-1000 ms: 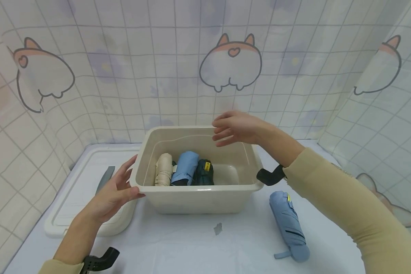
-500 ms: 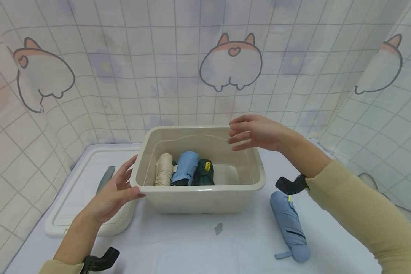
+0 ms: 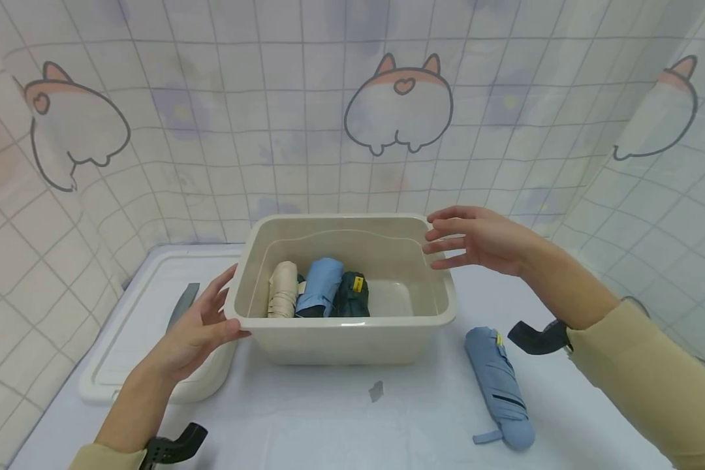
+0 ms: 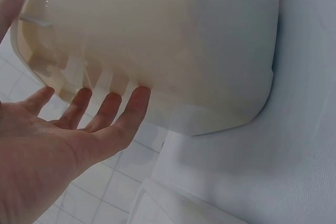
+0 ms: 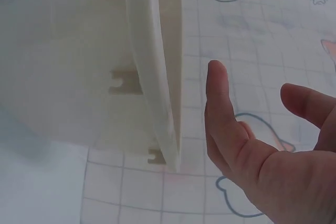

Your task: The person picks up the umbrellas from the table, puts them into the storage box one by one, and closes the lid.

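In the head view, my left hand (image 3: 190,333) rests against the left end of a cream plastic storage bin (image 3: 335,343), its thumb at the front corner of the rim. Spread fingers (image 4: 134,111) touch the bin's outer wall in the left wrist view. My right hand (image 3: 484,240), holding nothing, hovers at the bin's right end with loosely extended fingers; the right wrist view shows it apart from the rim. Inside the bin's left half lie a folded cream umbrella (image 3: 282,290), a folded blue umbrella (image 3: 321,284) and a folded dark green umbrella (image 3: 351,297), side by side.
Another folded blue umbrella (image 3: 496,385) lies on the white tabletop (image 3: 323,418), right of the bin. To the left is a white lid (image 3: 132,326) with a grey handle (image 3: 183,303), partly behind my left hand. A patterned curtain (image 3: 305,130) surrounds the table.
My right hand has moved rightward and slightly down, from above the bin's inside to its right end. The left hand, the bin and the umbrellas stay in place.
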Tool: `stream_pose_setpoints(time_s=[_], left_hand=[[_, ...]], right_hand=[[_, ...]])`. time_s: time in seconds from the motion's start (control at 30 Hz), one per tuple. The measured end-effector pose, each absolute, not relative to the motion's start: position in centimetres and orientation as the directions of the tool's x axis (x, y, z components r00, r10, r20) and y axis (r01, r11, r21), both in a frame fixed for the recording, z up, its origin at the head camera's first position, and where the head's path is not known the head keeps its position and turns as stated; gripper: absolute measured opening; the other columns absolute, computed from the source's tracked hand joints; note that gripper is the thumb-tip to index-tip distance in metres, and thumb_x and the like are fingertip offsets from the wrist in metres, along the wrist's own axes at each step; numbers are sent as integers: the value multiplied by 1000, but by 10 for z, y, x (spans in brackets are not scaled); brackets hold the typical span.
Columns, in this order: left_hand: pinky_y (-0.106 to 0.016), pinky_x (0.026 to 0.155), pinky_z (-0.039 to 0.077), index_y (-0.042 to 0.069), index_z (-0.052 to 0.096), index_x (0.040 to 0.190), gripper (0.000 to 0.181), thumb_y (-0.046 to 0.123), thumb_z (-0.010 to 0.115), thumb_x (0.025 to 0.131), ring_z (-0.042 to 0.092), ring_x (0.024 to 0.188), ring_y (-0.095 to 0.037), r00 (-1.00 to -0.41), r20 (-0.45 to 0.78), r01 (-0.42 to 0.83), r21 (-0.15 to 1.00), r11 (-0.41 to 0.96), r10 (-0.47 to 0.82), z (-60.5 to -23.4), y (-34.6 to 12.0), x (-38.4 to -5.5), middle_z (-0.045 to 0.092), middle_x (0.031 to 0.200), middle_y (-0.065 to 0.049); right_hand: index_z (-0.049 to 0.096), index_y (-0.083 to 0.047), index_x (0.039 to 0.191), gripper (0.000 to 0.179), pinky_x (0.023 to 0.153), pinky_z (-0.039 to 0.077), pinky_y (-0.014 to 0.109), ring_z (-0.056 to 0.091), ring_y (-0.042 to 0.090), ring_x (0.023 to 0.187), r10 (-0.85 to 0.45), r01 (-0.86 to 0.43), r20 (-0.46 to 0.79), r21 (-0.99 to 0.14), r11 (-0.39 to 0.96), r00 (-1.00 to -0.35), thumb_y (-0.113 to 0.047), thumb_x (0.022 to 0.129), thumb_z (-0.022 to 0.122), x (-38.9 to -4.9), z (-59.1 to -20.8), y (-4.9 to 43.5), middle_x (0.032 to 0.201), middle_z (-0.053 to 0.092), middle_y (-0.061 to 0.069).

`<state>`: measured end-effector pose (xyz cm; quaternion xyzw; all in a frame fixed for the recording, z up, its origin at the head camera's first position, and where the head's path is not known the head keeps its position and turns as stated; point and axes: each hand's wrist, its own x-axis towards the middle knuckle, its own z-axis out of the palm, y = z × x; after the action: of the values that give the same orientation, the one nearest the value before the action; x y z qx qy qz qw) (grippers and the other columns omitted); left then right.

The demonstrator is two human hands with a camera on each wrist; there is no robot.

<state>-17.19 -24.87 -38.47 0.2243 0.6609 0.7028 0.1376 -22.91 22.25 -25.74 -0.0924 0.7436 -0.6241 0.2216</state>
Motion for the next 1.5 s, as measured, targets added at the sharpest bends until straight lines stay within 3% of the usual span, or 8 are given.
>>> stream_pose_setpoints(time_s=[0.23, 0.57, 1.0, 1.37, 1.5], left_hand=[[-43, 97, 51, 22, 12, 165, 88, 8, 68, 99, 49, 133, -30, -857, 139, 97, 989, -110, 496, -386, -247, -172, 25, 157, -22], [-44, 98, 50, 22, 12, 166, 89, 10, 69, 99, 49, 134, -30, -861, 135, 101, 990, -96, 490, -385, -245, -174, 23, 158, -23], [-47, 98, 50, 23, 10, 166, 90, 8, 68, 99, 46, 136, -30, -861, 140, 106, 990, -97, 489, -386, -246, -173, 23, 159, -22], [-46, 98, 50, 23, 6, 166, 93, 6, 68, 99, 49, 134, -29, -866, 135, 96, 990, -104, 481, -386, -249, -173, 24, 158, -22], [-45, 97, 50, 23, 7, 166, 93, 7, 68, 98, 48, 134, -28, -867, 135, 99, 990, -100, 480, -386, -249, -172, 25, 158, -22]], right_hand=[[33, 3, 148, 52, 95, 52, 51, 64, 31, 118, -397, 121, -187, -975, 185, -899, -23, 109, 55, -214, -264, 250, 130, 53, 20], [31, 3, 150, 49, 91, 56, 42, 68, 22, 112, -347, 92, -161, -974, 205, -924, -22, 111, 48, -197, -288, 293, 128, 59, 11], [44, -6, 138, 31, 93, 55, 44, 67, 24, 113, -346, 192, -221, -974, 116, -912, -20, 111, 46, -177, -336, 324, 127, 59, 10], [35, 0, 150, 50, 97, 53, 46, 62, 18, 117, -297, 271, -311, -948, 167, -903, -29, 111, 48, -163, -372, 343, 133, 55, 5], [27, 4, 155, 59, 98, 51, 50, 60, 19, 120, -285, 309, -353, -932, 188, -891, -31, 111, 47, -160, -383, 347, 141, 50, 10]])
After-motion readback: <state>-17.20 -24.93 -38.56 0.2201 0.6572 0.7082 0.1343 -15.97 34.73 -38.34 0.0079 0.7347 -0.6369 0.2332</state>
